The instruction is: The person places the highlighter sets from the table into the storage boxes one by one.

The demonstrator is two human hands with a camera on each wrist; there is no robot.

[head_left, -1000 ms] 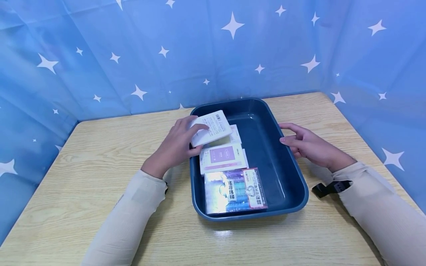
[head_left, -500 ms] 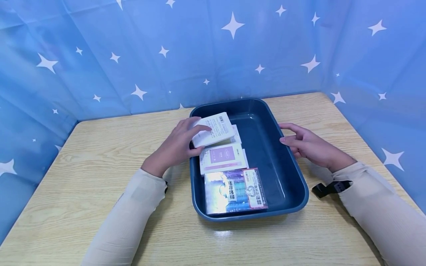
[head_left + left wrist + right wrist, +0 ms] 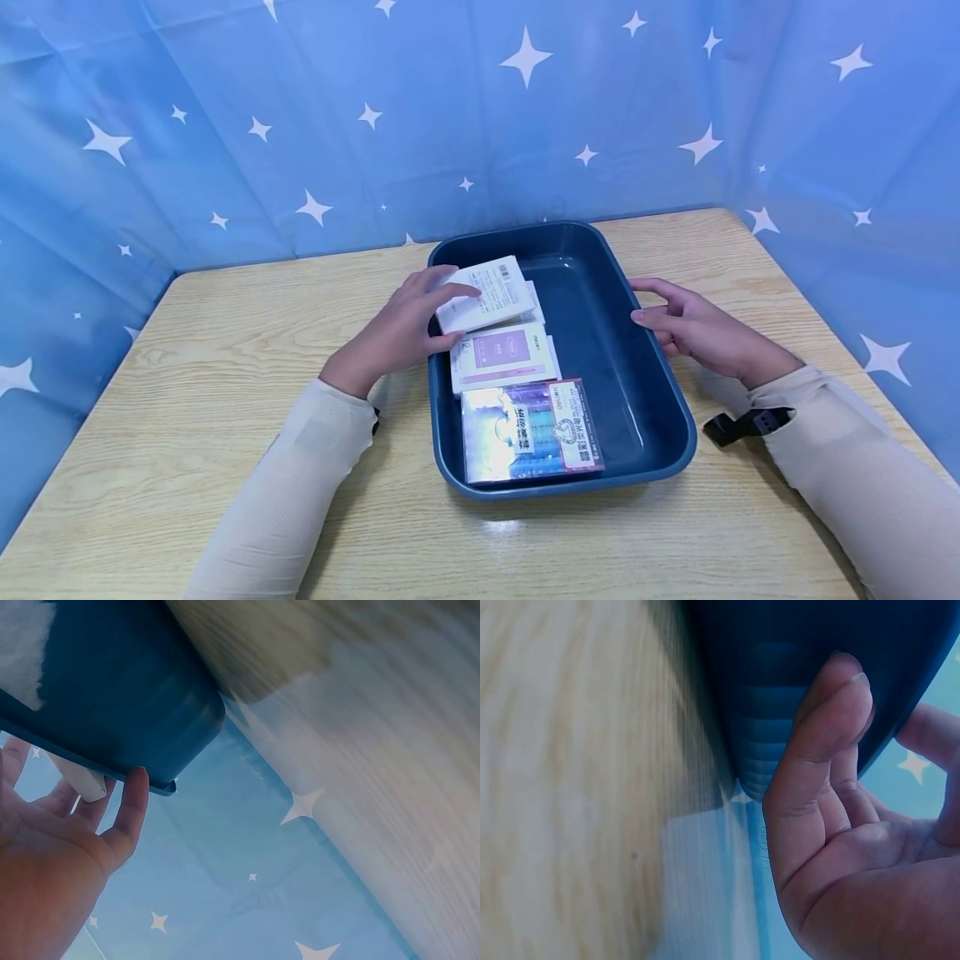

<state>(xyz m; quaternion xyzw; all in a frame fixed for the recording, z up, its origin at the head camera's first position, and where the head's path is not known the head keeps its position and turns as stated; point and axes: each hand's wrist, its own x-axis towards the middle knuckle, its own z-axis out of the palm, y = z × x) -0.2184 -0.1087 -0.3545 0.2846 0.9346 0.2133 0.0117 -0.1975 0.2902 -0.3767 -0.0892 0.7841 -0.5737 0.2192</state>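
Observation:
My left hand point(image 3: 405, 321) reaches over the left rim of a dark blue plastic bin point(image 3: 611, 350) and holds a white printed box point(image 3: 491, 292). That box is tilted near the far left corner, overlapping another pale box beneath it. In the left wrist view, a white corner of the box point(image 3: 90, 787) shows between the fingers past the rim. Toward me lie a white and purple box point(image 3: 504, 354) and a shiny pack of highlighters point(image 3: 532, 429). My right hand point(image 3: 693, 325) grips the bin's right rim, fingers bent along the outer wall point(image 3: 765, 712).
The bin stands on a light wood table point(image 3: 262, 375). Behind and at both sides hangs a blue curtain point(image 3: 450, 125) with white stars. A black strap piece point(image 3: 742, 425) pokes out at the right sleeve point(image 3: 840, 458).
My left hand has shifted slightly right and toward me with the white box, which now lies a little lower over the boxes. The right hand and the bin have stayed put.

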